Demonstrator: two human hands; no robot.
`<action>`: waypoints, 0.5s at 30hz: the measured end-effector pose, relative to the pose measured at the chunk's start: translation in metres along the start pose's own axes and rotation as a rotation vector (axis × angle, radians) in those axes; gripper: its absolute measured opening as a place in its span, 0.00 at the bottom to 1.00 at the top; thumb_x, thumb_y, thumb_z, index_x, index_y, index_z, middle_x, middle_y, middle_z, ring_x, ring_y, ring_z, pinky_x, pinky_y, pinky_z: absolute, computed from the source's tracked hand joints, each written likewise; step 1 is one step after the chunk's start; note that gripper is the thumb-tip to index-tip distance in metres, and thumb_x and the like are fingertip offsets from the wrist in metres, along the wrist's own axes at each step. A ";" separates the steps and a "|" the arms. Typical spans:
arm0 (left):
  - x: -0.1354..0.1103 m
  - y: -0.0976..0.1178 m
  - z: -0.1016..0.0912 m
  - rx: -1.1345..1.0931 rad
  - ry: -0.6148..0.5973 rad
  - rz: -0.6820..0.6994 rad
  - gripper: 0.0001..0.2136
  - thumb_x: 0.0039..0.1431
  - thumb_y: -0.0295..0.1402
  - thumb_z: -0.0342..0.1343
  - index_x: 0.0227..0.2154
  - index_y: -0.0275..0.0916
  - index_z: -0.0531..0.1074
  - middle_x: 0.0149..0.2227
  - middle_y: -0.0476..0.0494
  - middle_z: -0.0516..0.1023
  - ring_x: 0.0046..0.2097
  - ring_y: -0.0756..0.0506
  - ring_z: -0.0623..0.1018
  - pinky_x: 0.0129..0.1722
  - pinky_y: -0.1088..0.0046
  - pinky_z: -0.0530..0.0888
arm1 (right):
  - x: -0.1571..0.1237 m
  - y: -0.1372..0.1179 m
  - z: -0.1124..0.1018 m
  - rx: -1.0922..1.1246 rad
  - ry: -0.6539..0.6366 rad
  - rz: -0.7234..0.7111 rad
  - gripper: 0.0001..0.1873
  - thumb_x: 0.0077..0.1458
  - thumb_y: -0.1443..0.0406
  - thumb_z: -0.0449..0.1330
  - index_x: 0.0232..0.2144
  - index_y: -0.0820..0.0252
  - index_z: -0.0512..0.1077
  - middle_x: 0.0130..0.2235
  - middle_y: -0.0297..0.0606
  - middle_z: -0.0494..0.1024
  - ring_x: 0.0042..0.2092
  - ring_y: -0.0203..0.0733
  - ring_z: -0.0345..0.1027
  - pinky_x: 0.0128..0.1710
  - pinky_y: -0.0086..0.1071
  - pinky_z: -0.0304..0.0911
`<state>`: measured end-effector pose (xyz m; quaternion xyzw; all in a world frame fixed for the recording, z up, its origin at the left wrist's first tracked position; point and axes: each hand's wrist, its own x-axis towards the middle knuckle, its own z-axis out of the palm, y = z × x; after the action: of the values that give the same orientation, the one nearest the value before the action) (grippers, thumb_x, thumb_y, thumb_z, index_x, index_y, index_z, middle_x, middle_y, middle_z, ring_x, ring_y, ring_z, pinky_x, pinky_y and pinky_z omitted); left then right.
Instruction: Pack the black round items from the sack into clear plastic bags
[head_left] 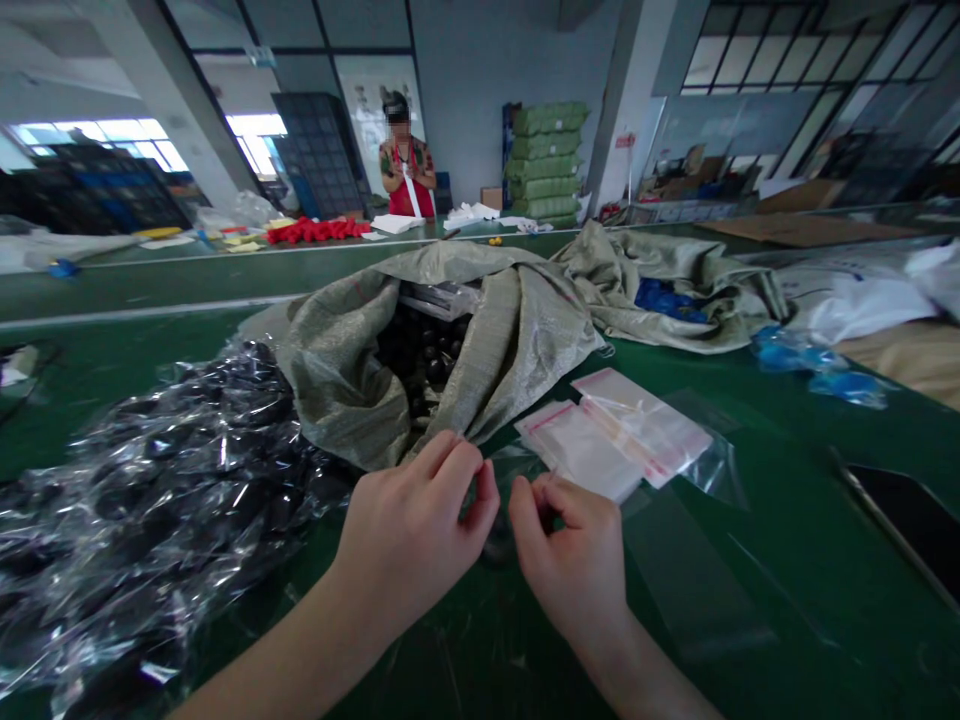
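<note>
My left hand (420, 530) and my right hand (574, 545) are close together, each with thumb and finger pinched. Between them hangs a clear plastic bag (511, 462), gripped at its edge by both hands. A dark round shape shows faintly below the fingertips; the hands partly cover it. Just beyond my hands lies a woven sack (517, 340), its mouth open on black balls (436, 362). Flat clear bags with red-lined edges (645, 425) are stacked beyond my right hand. Left of my left hand spreads a heap of black items in clear wrapping (202, 470).
A phone (904, 510) lies at the right. Another woven sack (600, 265) holds blue items (670, 299), with blue wrapped pieces (817, 365) beside it. A person (409, 165) stands across the far table, near red items (326, 230). Green bales (546, 160) are stacked behind.
</note>
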<state>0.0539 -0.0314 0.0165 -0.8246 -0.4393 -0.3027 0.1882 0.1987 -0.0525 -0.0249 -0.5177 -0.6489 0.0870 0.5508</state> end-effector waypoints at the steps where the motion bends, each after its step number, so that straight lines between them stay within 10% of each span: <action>1: -0.001 0.001 -0.002 -0.012 0.001 0.009 0.08 0.61 0.30 0.51 0.25 0.38 0.67 0.25 0.51 0.72 0.22 0.53 0.71 0.19 0.77 0.63 | 0.000 -0.001 -0.001 0.009 0.000 -0.013 0.20 0.57 0.70 0.55 0.15 0.60 0.57 0.17 0.27 0.59 0.19 0.27 0.54 0.21 0.25 0.49; 15: -0.005 -0.003 -0.011 0.070 0.002 -0.007 0.07 0.60 0.31 0.53 0.27 0.39 0.68 0.26 0.51 0.73 0.22 0.53 0.70 0.20 0.76 0.63 | 0.001 -0.004 -0.006 -0.028 0.052 0.027 0.22 0.57 0.70 0.56 0.15 0.59 0.52 0.16 0.25 0.52 0.18 0.26 0.47 0.19 0.26 0.44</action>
<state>0.0458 -0.0387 0.0216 -0.8156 -0.4525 -0.2884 0.2164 0.2012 -0.0563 -0.0193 -0.5363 -0.6282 0.0718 0.5591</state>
